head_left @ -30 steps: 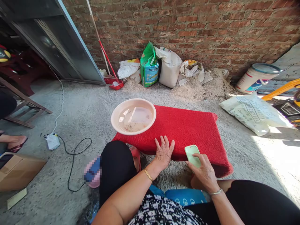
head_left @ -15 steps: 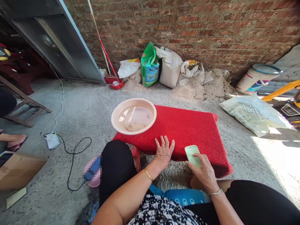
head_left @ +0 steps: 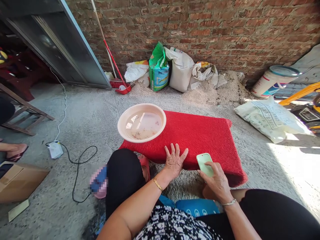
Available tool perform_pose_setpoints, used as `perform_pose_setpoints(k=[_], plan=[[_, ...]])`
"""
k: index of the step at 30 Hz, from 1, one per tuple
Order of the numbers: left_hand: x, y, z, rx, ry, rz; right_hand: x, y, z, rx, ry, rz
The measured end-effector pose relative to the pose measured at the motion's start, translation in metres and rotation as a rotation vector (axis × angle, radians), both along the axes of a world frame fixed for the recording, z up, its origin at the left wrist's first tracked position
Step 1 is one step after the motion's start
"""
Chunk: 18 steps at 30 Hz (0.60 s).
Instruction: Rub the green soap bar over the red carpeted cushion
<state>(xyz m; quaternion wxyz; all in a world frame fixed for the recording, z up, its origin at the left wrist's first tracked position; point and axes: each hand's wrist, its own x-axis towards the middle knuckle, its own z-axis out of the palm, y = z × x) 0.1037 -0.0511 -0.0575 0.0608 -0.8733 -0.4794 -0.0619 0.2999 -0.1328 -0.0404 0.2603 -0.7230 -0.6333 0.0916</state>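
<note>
My left hand (head_left: 174,162) lies flat with fingers spread on the near edge of a red plush cloth (head_left: 200,130), draped over a low bench-like shape. To its right, my right hand (head_left: 217,181) grips a flat, pale green plastic piece with rounded corners (head_left: 204,161) between thumb and fingers. This piece rests against the cloth's front edge; its underside is hidden, so I cannot tell its exact kind. A pale pink basin (head_left: 120,126) of cloudy water, with bits of dirt at the bottom, stands on the cloth's left end.
Sacks (head_left: 181,75) and spilled grain-like heaps (head_left: 212,91) line the brick wall, with a red dustpan (head_left: 123,89) beside them. At right are a bucket (head_left: 272,83) and a pale sack (head_left: 270,118). A black cable (head_left: 77,166) loops on the floor at left, near another person's foot (head_left: 17,151).
The whole view has shifted slightly. Both hands keep almost the same places on the cloth, and the green piece stays in my right hand.
</note>
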Motion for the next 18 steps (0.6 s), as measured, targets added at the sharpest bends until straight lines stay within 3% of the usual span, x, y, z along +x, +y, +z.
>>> perform_pose_setpoints(k=[18], plan=[[0.0012,0.0014,0.0005,-0.018,0.02,-0.016,0.0006,-0.0015,-0.0002,-0.029,-0.025,-0.009]])
